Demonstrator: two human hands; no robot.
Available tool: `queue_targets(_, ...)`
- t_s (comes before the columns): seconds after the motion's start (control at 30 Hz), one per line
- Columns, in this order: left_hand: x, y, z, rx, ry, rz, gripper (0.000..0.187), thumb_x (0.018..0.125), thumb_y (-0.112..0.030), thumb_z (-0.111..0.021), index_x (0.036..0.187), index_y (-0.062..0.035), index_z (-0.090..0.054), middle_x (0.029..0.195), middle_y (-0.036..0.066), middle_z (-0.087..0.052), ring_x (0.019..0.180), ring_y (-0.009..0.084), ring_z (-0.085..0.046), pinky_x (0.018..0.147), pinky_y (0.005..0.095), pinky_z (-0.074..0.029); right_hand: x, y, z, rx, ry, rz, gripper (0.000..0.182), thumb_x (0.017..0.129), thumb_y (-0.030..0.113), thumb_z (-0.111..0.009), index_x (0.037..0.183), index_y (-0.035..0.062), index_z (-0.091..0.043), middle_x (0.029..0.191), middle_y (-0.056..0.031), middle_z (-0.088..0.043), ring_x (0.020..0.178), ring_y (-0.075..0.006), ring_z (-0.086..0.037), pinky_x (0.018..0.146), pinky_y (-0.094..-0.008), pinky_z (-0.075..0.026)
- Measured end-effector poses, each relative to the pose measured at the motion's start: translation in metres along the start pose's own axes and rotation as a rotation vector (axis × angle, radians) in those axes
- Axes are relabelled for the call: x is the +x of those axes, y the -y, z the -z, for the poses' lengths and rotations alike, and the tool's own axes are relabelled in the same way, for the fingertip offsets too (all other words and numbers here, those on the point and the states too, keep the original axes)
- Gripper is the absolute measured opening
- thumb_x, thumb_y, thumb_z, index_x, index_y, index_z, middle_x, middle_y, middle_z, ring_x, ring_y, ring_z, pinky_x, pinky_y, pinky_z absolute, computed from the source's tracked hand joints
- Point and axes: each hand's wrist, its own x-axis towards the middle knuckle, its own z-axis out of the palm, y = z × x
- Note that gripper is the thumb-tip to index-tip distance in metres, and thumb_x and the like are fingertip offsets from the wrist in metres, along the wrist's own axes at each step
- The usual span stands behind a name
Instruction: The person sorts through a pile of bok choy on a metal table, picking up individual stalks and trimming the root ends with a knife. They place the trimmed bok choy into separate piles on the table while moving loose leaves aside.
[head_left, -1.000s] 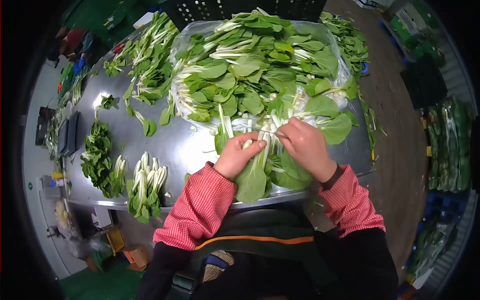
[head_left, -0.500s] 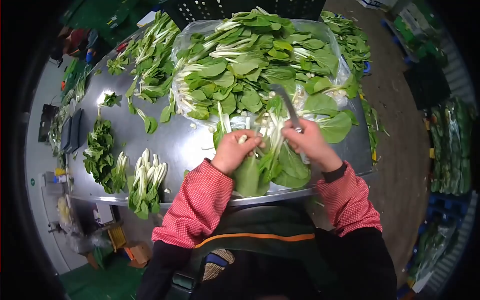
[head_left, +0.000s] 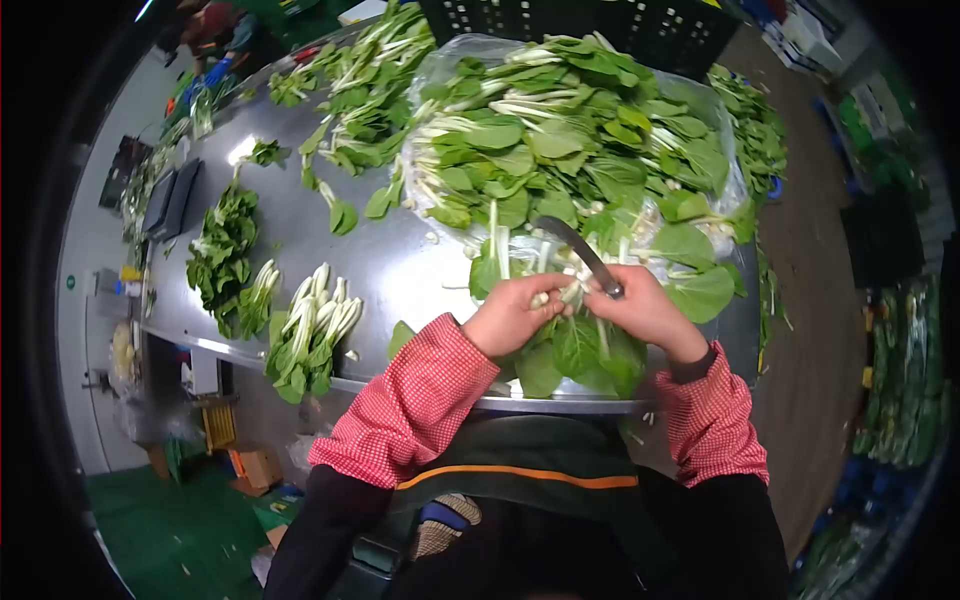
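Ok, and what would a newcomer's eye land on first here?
Probably the big heap of leafy greens, on clear plastic toward the table's far side. Then the curved knife in the right hand, over the stalks near the table's front edge. Red checked sleeves also stand out below.

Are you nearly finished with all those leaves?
Not nearly, it seems. The bunch by the table's edge looks done, its white ends lined up. The left hand has some greens, and the right hand holds the knife. The big heap on the plastic looks left to do.
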Motion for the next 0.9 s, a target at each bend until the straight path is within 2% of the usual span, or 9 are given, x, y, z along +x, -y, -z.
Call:
queue_targets(0.07, -0.011, 0.002, 0.009, 0.217, -0.049, -0.071, 0.034, 0.084, -0.001, -0.061, 0.118, -0.0016, -0.059, 0.098, 0.019, -0.066, 0.088, 0.0315, -0.065, 0.080, 0.0354, -0.051, 0.001, 0.006, 0.005, -0.003, 0.109, -0.086, 0.023, 0.080, 0.023, -0.065, 0.085, -0.0002, -0.065, 0.068, -0.0025, -0.060, 0.065, -0.0112, -0.056, 0.062, -0.0266, -0.045)
queue_targets(0.17, -0.027, 0.015, 0.038, 0.346, -0.116, -0.126, 0.040, 0.080, 0.003, -0.060, 0.119, -0.0023, -0.057, 0.103, 0.021, -0.064, 0.090, 0.0357, -0.064, 0.080, 0.0383, -0.051, 0.007, 0.013, 0.009, 0.087, 0.182, -0.280, 0.025, 0.081, 0.025, -0.067, 0.085, 0.0008, -0.066, 0.065, -0.0013, -0.058, 0.064, -0.0113, -0.055, 0.062, -0.0277, -0.045)
queue_targets(0.23, -0.050, 0.021, 0.093, 0.541, -0.296, -0.073, 0.044, 0.080, 0.004, -0.062, 0.123, -0.0039, -0.055, 0.102, 0.016, -0.063, 0.094, 0.0262, -0.062, 0.083, 0.0334, -0.051, 0.018, -0.011, -0.006, -0.306, -0.010, 0.028, 0.037, 0.078, 0.034, -0.074, 0.090, -0.0006, -0.066, 0.074, -0.0107, -0.063, 0.071, -0.0238, -0.062, 0.066, -0.0339, -0.048)
queue_targets(0.3, -0.070, 0.017, 0.140, 0.712, -0.427, -0.049, 0.048, 0.075, 0.009, -0.057, 0.121, -0.0041, -0.054, 0.097, 0.015, -0.061, 0.089, 0.0298, -0.061, 0.079, 0.0365, -0.051, 0.027, 0.002, -0.019, -0.355, -0.102, 0.064, 0.046, 0.076, 0.035, -0.076, 0.102, -0.0011, -0.064, 0.085, -0.0171, -0.065, 0.079, -0.0316, -0.063, 0.070, -0.0385, -0.049)
queue_targets(0.43, -0.114, 0.055, 0.235, 1.284, -0.700, -0.063, 0.046, 0.072, 0.013, -0.052, 0.115, -0.0039, -0.057, 0.091, 0.015, -0.056, 0.080, 0.0349, -0.055, 0.072, 0.0414, -0.047, 0.072, 0.008, -0.035, -0.665, -0.357, 0.240, 0.067, 0.074, 0.039, -0.076, 0.123, 0.0012, -0.052, 0.093, -0.0202, -0.063, 0.081, -0.0358, -0.063, 0.070, -0.0423, -0.051)
queue_targets(0.6, -0.181, 0.161, 0.286, 1.201, -0.660, 0.545, 0.062, 0.077, -0.026, -0.073, 0.130, -0.0034, -0.049, 0.104, 0.021, -0.057, 0.095, 0.0383, -0.056, 0.084, 0.0459, -0.046, 0.146, 0.030, -0.038, -1.007, -0.441, 0.229, 0.092, 0.070, 0.046, -0.078, 0.139, 0.0028, -0.036, 0.091, -0.0232, -0.058, 0.075, -0.0349, -0.063, 0.062, -0.0404, -0.052)
queue_targets(0.7, -0.194, 0.192, 0.288, 0.935, -0.721, 0.588, 0.083, 0.070, -0.043, -0.079, 0.135, -0.0045, -0.044, 0.110, 0.024, -0.056, 0.099, 0.0406, -0.055, 0.089, 0.0467, -0.044, 0.182, 0.028, -0.047, -1.132, -0.383, 0.194, 0.099, 0.067, 0.047, -0.080, 0.141, 0.0025, -0.032, 0.089, -0.0233, -0.059, 0.070, -0.0339, -0.064, 0.059, -0.0387, -0.052)
queue_targets(0.77, -0.194, 0.182, 0.282, 0.970, -0.826, 0.473, 0.077, 0.071, -0.040, -0.079, 0.130, -0.0041, -0.047, 0.111, 0.023, -0.056, 0.100, 0.0404, -0.055, 0.090, 0.0465, -0.045, 0.199, 0.024, -0.059, -1.183, -0.318, 0.187, 0.101, 0.065, 0.046, -0.080, 0.142, 0.0028, -0.031, 0.088, -0.0232, -0.060, 0.069, -0.0346, -0.064, 0.059, -0.0394, -0.052)
queue_targets(0.9, -0.182, 0.127, 0.250, 1.040, -0.923, 0.151, 0.063, 0.071, -0.020, -0.078, 0.126, -0.0043, -0.050, 0.117, 0.020, -0.052, 0.107, 0.0371, -0.050, 0.095, 0.0433, -0.040, 0.216, -0.006, -0.072, -1.135, -0.341, 0.300, 0.051, 0.071, 0.029, -0.076, 0.111, 0.0045, -0.056, 0.081, -0.0186, -0.064, 0.072, -0.0360, -0.064, 0.061, -0.0440, -0.051)
